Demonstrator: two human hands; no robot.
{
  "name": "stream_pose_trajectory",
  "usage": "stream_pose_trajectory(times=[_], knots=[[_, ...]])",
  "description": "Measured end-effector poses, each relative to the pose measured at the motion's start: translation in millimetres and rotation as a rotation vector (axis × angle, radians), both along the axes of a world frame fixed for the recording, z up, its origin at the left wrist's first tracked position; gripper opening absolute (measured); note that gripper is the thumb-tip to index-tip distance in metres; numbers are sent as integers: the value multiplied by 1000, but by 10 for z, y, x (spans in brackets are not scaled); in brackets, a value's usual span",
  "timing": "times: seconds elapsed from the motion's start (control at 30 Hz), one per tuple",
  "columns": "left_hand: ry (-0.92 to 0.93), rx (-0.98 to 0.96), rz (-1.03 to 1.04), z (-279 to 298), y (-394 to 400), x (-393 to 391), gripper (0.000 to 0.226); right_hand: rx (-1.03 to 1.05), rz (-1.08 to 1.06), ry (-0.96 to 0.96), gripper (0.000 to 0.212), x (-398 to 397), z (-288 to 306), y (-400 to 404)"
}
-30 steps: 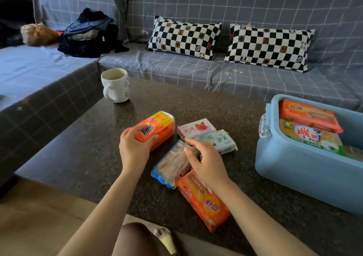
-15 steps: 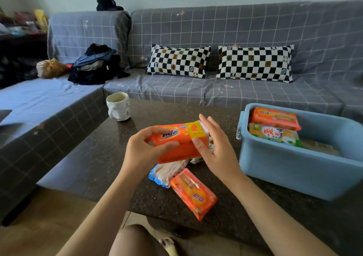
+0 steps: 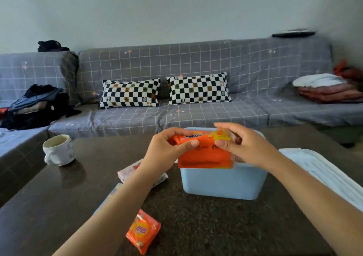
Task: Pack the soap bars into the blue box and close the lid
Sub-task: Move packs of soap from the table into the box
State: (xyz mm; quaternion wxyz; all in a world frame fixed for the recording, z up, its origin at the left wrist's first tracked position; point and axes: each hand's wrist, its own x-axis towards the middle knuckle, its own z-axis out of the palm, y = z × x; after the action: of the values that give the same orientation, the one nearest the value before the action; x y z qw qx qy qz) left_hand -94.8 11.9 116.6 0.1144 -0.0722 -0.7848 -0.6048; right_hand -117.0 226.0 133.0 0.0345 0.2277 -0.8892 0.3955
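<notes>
You hold the orange rectangular soap pack (image 3: 204, 153) in both hands, left hand (image 3: 167, 151) and right hand (image 3: 245, 147), over the light blue plastic box (image 3: 222, 183) on the dark speckled stone table (image 3: 225, 226). White ribbed lid (image 3: 322, 171): right of the box. White ceramic mug (image 3: 59, 149): far left. Small orange soap packet (image 3: 143, 231): near edge, left of the box. Two checkered pillows (image 3: 129, 92) sit on the grey grid-patterned sofa (image 3: 255, 73) behind.

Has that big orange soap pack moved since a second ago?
Yes. The orange soap pack was on the table left of the blue box; now the left hand and right hand hold it over the box.
</notes>
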Motion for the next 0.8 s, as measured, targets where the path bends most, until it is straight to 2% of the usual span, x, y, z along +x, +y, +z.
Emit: stream_pose_trajectory(times=[0.1,0.23,0.3,0.53,0.8], knots=[[-30,20,-62,66,344,-302,13,90,-92,-30,67,-217,101,328],[-125,81,-110,46,690,-716,19,110,-113,-154,51,-545,157,629],[-192,50,-127,-5,793,-923,25,124,-107,-221,50,-732,130,750],[-352,-257,-335,-205,936,-1315,31,235,-54,-395,45,-1023,-69,1026],[-376,-618,-603,-213,877,-1491,35,383,15,-494,47,-1143,-166,883]])
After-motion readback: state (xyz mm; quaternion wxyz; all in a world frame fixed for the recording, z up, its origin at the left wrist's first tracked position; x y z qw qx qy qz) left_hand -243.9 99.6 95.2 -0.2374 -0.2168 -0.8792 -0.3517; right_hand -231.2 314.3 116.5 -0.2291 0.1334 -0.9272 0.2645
